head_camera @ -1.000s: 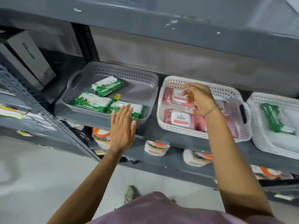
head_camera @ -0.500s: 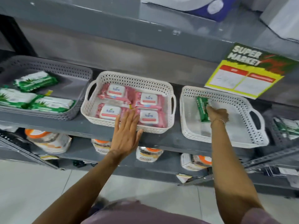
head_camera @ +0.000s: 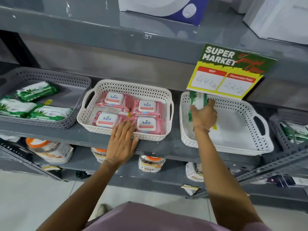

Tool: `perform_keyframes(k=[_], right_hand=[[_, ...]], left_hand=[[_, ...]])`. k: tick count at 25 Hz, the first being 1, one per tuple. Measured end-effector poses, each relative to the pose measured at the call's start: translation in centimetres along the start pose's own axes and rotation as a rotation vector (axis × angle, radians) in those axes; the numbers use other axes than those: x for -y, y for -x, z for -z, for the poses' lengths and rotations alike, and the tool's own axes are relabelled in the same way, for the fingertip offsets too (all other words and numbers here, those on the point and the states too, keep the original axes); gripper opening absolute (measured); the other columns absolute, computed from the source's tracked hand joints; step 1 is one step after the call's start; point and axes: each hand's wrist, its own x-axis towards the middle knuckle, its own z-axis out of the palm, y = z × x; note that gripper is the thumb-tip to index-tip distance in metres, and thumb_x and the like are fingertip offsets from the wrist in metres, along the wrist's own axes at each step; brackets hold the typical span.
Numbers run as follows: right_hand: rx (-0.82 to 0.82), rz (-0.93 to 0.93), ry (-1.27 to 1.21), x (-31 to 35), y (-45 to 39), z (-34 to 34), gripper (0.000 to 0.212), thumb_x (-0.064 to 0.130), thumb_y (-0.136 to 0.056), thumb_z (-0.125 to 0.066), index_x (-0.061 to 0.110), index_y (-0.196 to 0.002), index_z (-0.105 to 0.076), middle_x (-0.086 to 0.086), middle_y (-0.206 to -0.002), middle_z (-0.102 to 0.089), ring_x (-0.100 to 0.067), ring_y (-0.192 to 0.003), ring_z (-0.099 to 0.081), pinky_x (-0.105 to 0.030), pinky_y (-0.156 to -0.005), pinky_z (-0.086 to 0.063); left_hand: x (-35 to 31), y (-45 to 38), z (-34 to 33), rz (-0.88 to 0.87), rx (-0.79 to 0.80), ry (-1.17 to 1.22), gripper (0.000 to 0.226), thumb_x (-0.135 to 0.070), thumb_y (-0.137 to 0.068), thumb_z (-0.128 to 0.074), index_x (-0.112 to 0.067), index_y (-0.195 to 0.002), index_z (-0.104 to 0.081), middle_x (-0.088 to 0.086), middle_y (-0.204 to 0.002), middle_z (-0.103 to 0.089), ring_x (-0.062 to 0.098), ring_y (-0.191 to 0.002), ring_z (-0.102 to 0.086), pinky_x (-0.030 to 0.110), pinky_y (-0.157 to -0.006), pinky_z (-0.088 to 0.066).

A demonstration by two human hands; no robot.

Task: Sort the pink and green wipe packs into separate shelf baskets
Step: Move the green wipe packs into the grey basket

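A green pack stands on edge in the right hand, which grips it with the fingers curled round its far side, over the left end of the right white basket; whether the pack touches the basket floor cannot be told. A thin bracelet circles that wrist. The rest of this basket shows bare white bottom, and its right handle points toward a grey rack holding more green packaging. A yellow and green price card reading "SUPER MARKET" hangs from the shelf above, its lower edge overlapping the top of the held pack. The left hand is open and flat, fingers spread, resting on the front rim of the middle white basket with its fingertips over the pink packs. This basket holds 4 pink packs in 2 rows, each with a white "kara" lid facing up. Just beside it on the left, the grey basket holds 3 green packs lying flat. All 3 baskets sit on a grey metal shelf. The shelf below carries jars with orange lids. Above, white boxes stand on the upper shelf.
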Motion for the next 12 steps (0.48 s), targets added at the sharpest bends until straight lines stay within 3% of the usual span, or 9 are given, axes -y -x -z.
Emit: perform_keyframes(k=[2,4,9,12], right_hand=[[-0.163,0.115,-0.218,2.3,2.2,0.3,0.063,0.033,-0.075,-0.075,0.005,-0.125,-0.050,-0.018,-0.118,-0.067,-0.038,-0.106,-0.063,-0.038,-0.083,-0.048],[-0.149,0.253,-0.404,5.3,4.1,-0.2,0.061,0.034,-0.072,-0.078,0.004,-0.120,-0.056,-0.016,-0.113,-0.070,-0.035,-0.102,-0.066,-0.035,-0.082,-0.049],[0.271,0.426,-0.543,15.0,9.7,-3.3,0.058,0.031,-0.062,-0.084,0.011,-0.111,-0.059,-0.002,-0.099,-0.071,-0.013,-0.081,-0.062,-0.025,-0.073,-0.053],[0.501,0.352,-0.632,21.2,13.6,-7.0,0.058,0.030,-0.058,-0.086,0.013,-0.107,-0.061,0.004,-0.095,-0.069,-0.011,-0.081,-0.065,-0.020,-0.071,-0.053]], left_hand=[[1.4,0.3,0.3,0.013,-0.015,0.003,0.056,-0.040,-0.098,-0.024,-0.004,-0.131,-0.050,0.015,-0.142,-0.048,0.028,-0.136,-0.033,0.037,-0.118,-0.012],[3.6,0.5,1.0,0.052,-0.045,0.012,0.053,-0.038,-0.097,-0.026,-0.004,-0.131,-0.049,0.016,-0.142,-0.046,0.029,-0.137,-0.032,0.037,-0.119,-0.011],[13.2,0.5,5.4,0.205,-0.192,0.072,0.042,-0.027,-0.096,-0.032,-0.005,-0.125,-0.053,0.016,-0.135,-0.053,0.033,-0.129,-0.043,0.046,-0.113,-0.028],[21.7,2.3,8.4,0.322,-0.227,-0.005,0.045,-0.029,-0.098,-0.029,-0.003,-0.122,-0.055,0.017,-0.132,-0.054,0.035,-0.125,-0.046,0.046,-0.111,-0.031]])
